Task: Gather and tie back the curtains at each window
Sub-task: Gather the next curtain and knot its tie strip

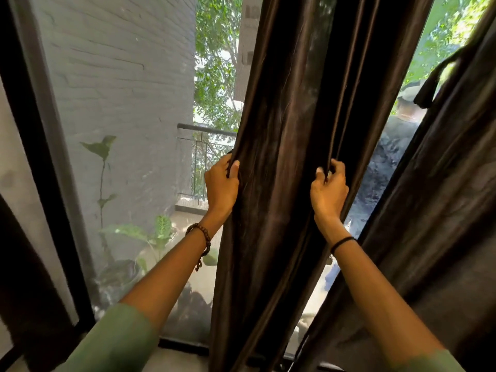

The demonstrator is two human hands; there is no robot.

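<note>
Head view: my left hand (221, 183) grips the left edge of the brown curtain (281, 124), fingers curled tight round the cloth. My right hand (328, 190) pinches a fold on its right side. The curtain hangs in the middle, from 12 down to 6 o'clock. I should bring both hands together to bunch it evenly. I see no words to read.

A dark-brown, seemingly satin curtain (284, 116) hangs bunched in folds mid-window, a second curtain (442, 205) right of it.
</note>
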